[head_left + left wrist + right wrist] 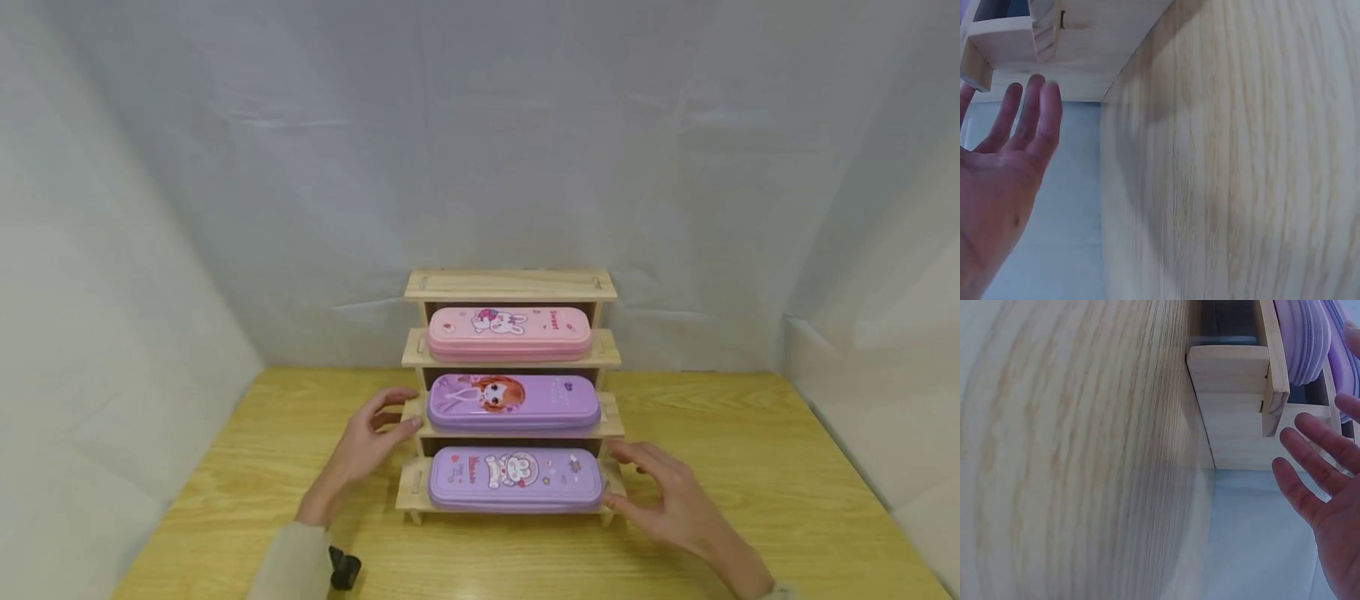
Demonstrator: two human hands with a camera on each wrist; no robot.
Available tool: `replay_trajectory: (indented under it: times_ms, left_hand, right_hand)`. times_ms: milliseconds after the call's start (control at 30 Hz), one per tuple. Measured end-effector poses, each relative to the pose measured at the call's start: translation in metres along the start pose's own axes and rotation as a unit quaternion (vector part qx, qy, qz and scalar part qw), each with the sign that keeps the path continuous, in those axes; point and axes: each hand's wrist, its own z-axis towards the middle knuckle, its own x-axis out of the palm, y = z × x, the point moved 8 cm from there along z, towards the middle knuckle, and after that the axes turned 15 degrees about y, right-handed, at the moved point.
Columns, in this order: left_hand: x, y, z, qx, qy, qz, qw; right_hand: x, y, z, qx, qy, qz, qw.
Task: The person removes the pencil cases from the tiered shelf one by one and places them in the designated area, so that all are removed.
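Note:
A stepped wooden rack [510,286] bears three oblong pencil cases, one above another. On the lowest step lies a lilac case [465,479] with a bunny print. The step above carries a purple case [543,400] showing a red-haired girl, and higher up sits a pink case [510,332] with a rabbit. My left hand [363,442] is at the left end of the purple case's step, thumb and fingers apart. Beside the rack's lower right end is my right hand [675,504], its thumb tip close to the lilac case's end. Its fingers [1313,447] look spread in the right wrist view.
The rack stands on a yellowish wood-grain table [300,433] with pale sheeting [510,150] behind and at both sides. A small black object [345,569] is beside my left sleeve. Nothing lies on the rack's top board.

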Motion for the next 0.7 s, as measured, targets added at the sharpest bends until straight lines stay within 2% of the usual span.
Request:
replay_trajectory:
  times_ms: [133, 233, 533, 700]
  left_hand:
    - [0.003, 0.003, 0.003, 0.003, 0.016, -0.059, 0.9981]
    - [0.005, 0.004, 0.004, 0.002, 0.024, -0.083, 0.9963]
    - [0.008, 0.01, 0.006, -0.017, 0.033, -0.119, 0.9922]
    - [0.008, 0.012, 0.006, -0.028, 0.036, -0.124, 0.9912]
  right_hand:
    - [0.004, 0.004, 0.004, -0.004, 0.007, 0.001, 1.0]
    - [0.006, 0.006, 0.006, -0.003, 0.009, -0.006, 0.9999]
    - [0.017, 0.007, 0.009, 0.003, 0.008, -0.037, 0.9993]
    - [0.02, 0.008, 0.01, 0.024, 0.013, -0.061, 0.9978]
